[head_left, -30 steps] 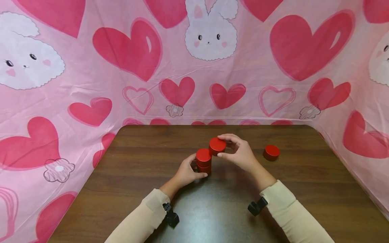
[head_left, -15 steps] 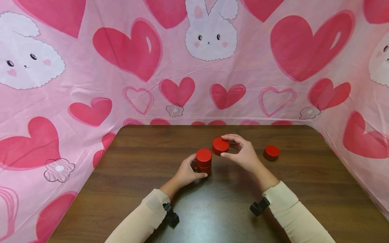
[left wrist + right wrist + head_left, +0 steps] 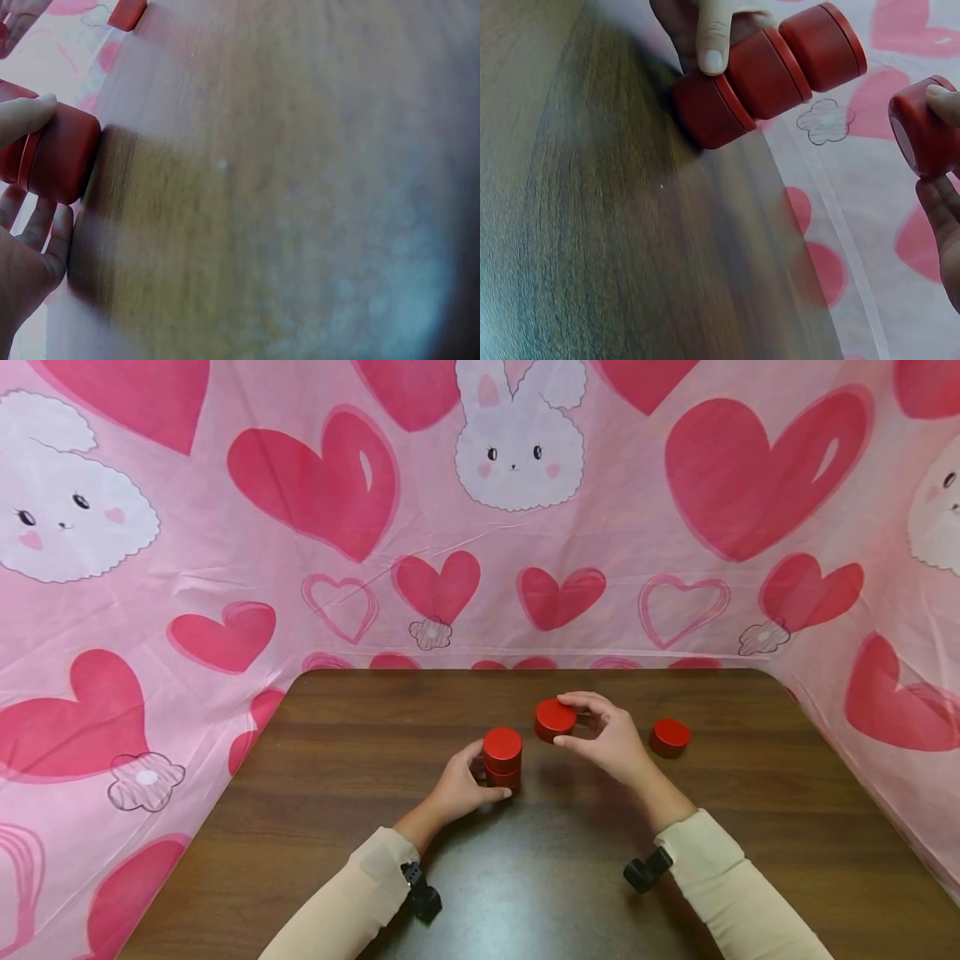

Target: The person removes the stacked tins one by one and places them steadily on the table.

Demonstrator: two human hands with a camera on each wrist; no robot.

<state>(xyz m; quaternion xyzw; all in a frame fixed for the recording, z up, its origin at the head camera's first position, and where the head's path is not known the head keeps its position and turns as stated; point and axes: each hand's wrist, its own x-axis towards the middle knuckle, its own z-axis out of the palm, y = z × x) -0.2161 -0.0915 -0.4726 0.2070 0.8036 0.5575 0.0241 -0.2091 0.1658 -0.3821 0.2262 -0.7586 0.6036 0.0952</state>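
Observation:
A stack of round red lidded tins (image 3: 502,747) stands on the table; the right wrist view shows three tins in it (image 3: 769,73). My left hand (image 3: 459,789) grips the lowest tin (image 3: 69,154) from the left, thumb on the near side and fingers on the far side. Raised above the table, to the right of the stack and apart from it, is another red tin (image 3: 554,717). My right hand (image 3: 609,745) holds it between thumb and fingers, and its paler underside (image 3: 904,146) shows in the right wrist view.
A single red tin (image 3: 670,737) stands on the brown wooden table (image 3: 750,827), right of my right hand. Pink cloth (image 3: 510,539) with hearts and rabbits hangs behind the table and along its sides. Both wrists carry small black cameras.
My right hand has moved right with its tin, from against the stack's top to a visible gap away. The left hand and the stack have stayed still.

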